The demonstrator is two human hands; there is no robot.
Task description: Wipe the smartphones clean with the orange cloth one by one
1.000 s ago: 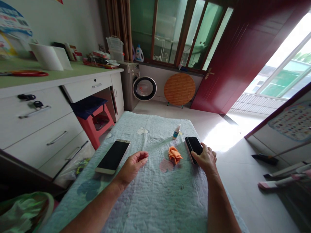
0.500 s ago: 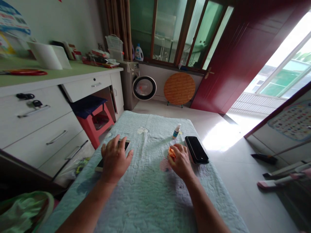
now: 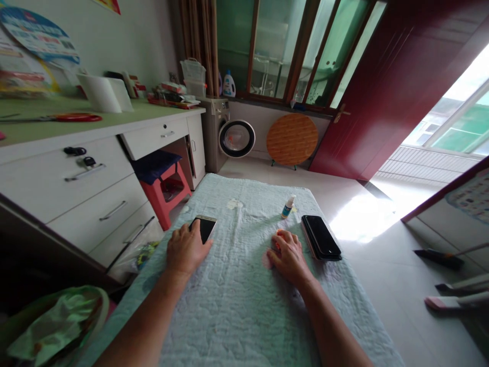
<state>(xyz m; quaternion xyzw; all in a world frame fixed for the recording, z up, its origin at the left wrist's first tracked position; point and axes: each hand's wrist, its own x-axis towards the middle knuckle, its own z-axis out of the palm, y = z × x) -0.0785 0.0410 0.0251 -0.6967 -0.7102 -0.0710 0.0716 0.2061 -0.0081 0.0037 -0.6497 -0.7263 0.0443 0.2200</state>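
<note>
On the left of the light blue quilted cover, my left hand is over a smartphone with a dark screen and pale frame. Its fingers curl at the phone's left side and the thumb points along the right; the lower half is hidden. My right hand presses a small crumpled orange cloth onto the cover, most of it under the fingers. Right of that hand lies a black phone on a dark case or second device. Beyond it stands a small spray bottle, upright.
A white-fronted desk runs along the left, with a red stool under it. At bottom left is a lined bin. Ahead are a washing machine with its door open, a folded round table and a red door.
My left hand's fingers, spread over the phone before, have curled in at its side, showing more of the screen. My right hand stays with the orange cloth. The whole view has shifted slightly.
</note>
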